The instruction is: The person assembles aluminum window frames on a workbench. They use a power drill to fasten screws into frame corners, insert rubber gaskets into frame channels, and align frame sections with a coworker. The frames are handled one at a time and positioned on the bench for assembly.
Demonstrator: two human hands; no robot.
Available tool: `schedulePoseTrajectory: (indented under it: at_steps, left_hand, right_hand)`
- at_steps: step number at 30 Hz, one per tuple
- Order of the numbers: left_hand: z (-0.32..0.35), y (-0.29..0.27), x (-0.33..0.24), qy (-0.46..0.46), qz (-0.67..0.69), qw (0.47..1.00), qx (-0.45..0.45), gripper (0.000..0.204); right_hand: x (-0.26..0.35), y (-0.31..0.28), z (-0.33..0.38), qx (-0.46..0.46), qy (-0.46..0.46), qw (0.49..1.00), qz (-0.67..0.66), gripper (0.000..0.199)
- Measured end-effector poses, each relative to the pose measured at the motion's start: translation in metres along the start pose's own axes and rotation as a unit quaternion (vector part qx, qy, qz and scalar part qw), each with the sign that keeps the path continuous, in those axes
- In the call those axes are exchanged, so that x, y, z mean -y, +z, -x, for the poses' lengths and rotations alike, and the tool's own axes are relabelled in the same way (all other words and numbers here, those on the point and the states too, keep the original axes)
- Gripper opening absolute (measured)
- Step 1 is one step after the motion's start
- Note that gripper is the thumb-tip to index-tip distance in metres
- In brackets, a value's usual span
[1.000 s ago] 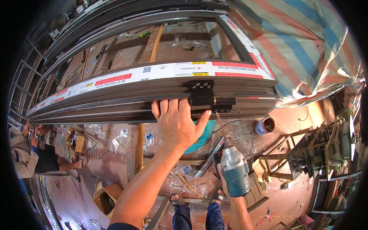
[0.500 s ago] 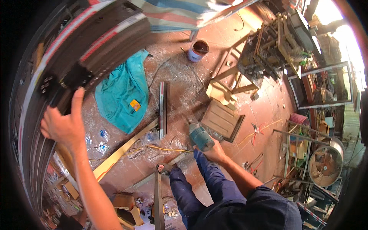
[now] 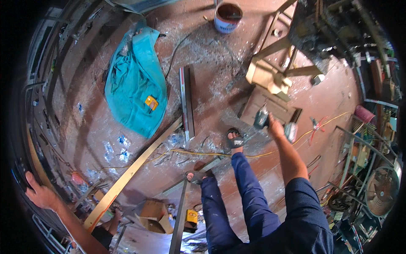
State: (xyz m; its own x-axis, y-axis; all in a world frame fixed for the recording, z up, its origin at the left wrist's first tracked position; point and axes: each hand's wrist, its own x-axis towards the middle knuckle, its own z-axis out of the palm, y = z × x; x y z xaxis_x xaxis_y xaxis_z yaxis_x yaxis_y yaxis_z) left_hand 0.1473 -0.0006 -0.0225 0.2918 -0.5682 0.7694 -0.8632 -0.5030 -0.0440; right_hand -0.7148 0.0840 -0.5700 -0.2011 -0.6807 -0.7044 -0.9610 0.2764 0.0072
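My right hand (image 3: 275, 127) is wrapped round the grip of a cordless drill (image 3: 262, 118). The drill's bit points away from me, over a brown panel (image 3: 258, 103) on the floor, and its battery base shows right of my wrist. At the far left edge, my left hand (image 3: 42, 195) is on a dark metal frame (image 3: 20, 171), thumb up and fingers curled at its edge. Part of that grip is lost in the dark rim of the picture.
A turquoise cloth (image 3: 137, 80) with a yellow box (image 3: 151, 103) lies ahead. Around it are a metal bar (image 3: 186, 103), a wooden strip (image 3: 131, 175), a yellow cable (image 3: 253, 155) and a bucket (image 3: 227, 19). A fan (image 3: 382, 190) stands at right; a metal post (image 3: 179, 218) rises near my feet.
My view has swung left-to-right off the long dark frames, and my left hand now sits lower at the left edge. The drill has moved forward and right and turned; one foot has stepped ahead.
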Motion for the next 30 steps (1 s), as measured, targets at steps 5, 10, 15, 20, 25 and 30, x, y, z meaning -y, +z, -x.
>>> schedulePoseTrajectory:
  at_steps: [5,10,15,20,25,30]
  left_hand:
    - [-0.023,-0.019,0.016,0.054,-0.087,0.995,-0.012,0.077]
    - [-0.002,0.017,-0.012,0.066,-0.113,0.991,-0.008,0.069]
    - [0.01,-0.02,-0.049,0.074,-0.067,0.994,0.038,0.067]
    - [-0.002,-0.081,-0.107,-0.009,-0.088,0.971,0.224,0.073]
    - [0.013,-0.123,-0.118,-0.039,0.084,0.963,0.255,0.098]
    - [0.01,-0.211,-0.094,-0.075,0.147,0.863,0.478,0.104]
  right_hand:
    - [-0.02,-0.003,-0.019,0.046,0.016,0.999,0.024,0.069]
    - [-0.085,0.047,0.025,0.089,0.006,0.994,-0.068,0.066]
    - [-0.081,0.072,0.153,0.012,-0.119,0.965,-0.232,0.043]
    - [-0.066,-0.013,0.271,0.226,0.087,0.843,-0.481,0.024]
    - [-0.053,-0.154,0.296,0.191,0.092,0.841,-0.497,0.033]
    - [-0.041,-0.273,0.249,0.117,-0.033,0.812,-0.57,0.026]
